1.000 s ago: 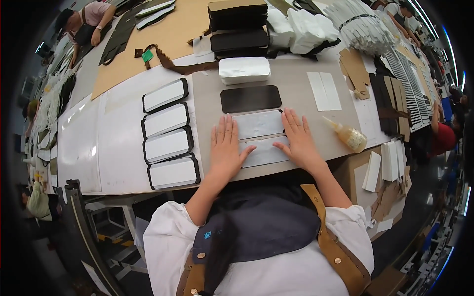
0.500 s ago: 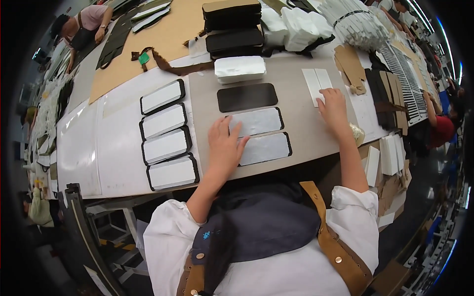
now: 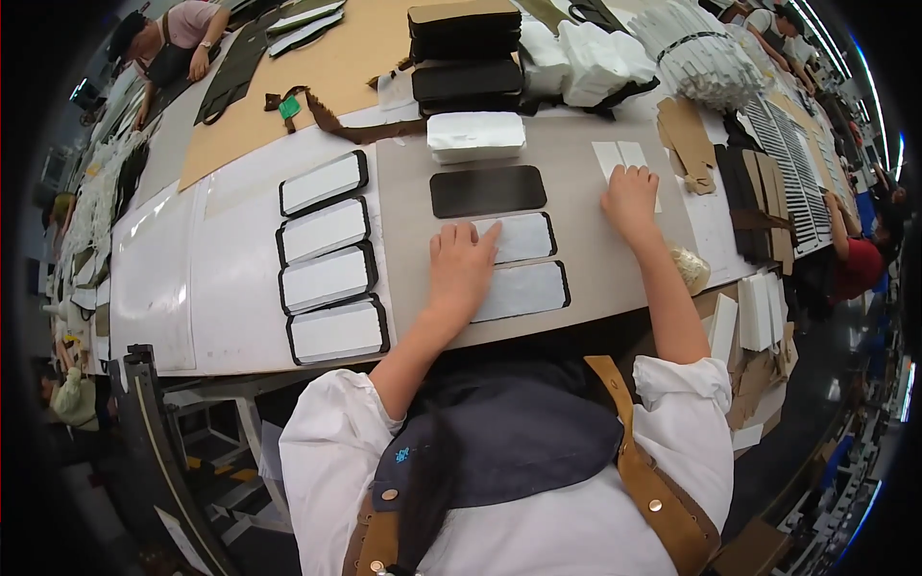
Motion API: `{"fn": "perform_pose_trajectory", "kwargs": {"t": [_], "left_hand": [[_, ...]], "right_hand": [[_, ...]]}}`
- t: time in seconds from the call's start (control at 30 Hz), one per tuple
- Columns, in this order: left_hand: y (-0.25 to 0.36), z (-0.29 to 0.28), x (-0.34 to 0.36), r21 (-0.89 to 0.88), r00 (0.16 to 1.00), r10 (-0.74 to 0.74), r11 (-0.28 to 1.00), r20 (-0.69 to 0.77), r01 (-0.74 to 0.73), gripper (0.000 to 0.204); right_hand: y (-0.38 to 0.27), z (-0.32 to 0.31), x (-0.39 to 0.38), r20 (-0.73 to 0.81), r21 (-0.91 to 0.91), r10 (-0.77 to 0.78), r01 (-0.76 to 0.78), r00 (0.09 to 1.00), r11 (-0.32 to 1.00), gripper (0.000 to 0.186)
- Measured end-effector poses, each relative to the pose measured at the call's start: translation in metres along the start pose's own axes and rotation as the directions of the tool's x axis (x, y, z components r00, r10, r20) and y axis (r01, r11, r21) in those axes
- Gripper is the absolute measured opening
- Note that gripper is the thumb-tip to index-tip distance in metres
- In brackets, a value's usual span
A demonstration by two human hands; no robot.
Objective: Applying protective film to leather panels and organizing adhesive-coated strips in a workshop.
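My left hand (image 3: 459,269) rests on the upper pale grey-blue panel with black rim (image 3: 524,235), fingers loosely bent and apart. A similar panel (image 3: 519,288) lies below it. My right hand (image 3: 629,202) has curled fingers over two white strips (image 3: 638,154) at the mat's right; what its fingertips grip is hidden. A plain black rounded piece (image 3: 488,189) lies above the panels, with a white stack (image 3: 475,134) behind it. Four white-faced, black-edged pieces (image 3: 325,269) form a column at the left. A glue bottle (image 3: 690,272) is partly behind my right forearm.
Dark stacks (image 3: 466,82) and white bundles (image 3: 591,62) stand at the back. Brown cardboard pieces (image 3: 684,144), dark strips (image 3: 754,202) and white blocks (image 3: 759,317) lie at the right. Co-workers work at the upper left (image 3: 178,48), upper right (image 3: 773,38) and right (image 3: 850,259).
My right hand has left the lower panels, moved up and right to the white strips and curled its fingers. My left hand has shifted right on the upper panel, its fingers now more bent.
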State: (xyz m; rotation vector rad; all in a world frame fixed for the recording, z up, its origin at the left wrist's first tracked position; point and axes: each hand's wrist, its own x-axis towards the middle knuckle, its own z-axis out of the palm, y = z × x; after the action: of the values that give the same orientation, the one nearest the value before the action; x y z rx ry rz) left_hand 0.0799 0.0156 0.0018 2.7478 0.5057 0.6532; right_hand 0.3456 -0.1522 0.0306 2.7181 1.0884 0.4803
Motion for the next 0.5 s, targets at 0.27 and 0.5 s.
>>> {"fn": "perform_pose_trajectory", "kwargs": {"t": [0.27,0.5], "left_hand": [[-0.007,-0.009,0.004,0.04,0.996,-0.086,0.995,-0.016,0.087,0.037],[-0.031,-0.036,-0.017,-0.094,0.978,-0.163,0.984,-0.127,0.152,0.035]], "right_hand": [[0.003,0.009,0.015,-0.006,0.016,0.075,-0.075,0.997,0.997,0.024],[0.0,-0.026,0.004,-0.363,0.467,0.146,0.044,0.92,0.883,0.033]]}}
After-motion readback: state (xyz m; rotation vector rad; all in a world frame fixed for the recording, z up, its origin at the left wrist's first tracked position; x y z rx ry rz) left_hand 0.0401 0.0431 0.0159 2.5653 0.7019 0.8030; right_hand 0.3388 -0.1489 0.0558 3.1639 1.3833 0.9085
